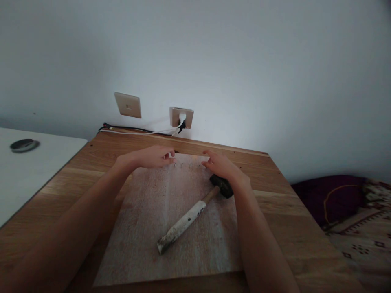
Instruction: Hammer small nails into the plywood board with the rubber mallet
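My left hand [152,157] is at the far left part of a pale, worn board [146,228], its thumb and forefinger apart beside a small metal piece [174,164]. Several such bits, too small to name surely, form a row along the board's far edge. At the row's right end is my right hand [220,166], thumb and forefinger spread, with nothing visible between them. A hammer [186,219] lies diagonally across the board. Its handle is coated in chipped white, and its dark head [222,186] rests near my right wrist, partly hidden by it.
The board lies on a wooden table [284,207] against a wall [244,81]. A plug sits in the wall socket [186,118], and cables [137,131] run along the table's back edge. To the left stands a white surface [36,175] with a round dark object [24,145]. Patterned fabric [363,240] is at right.
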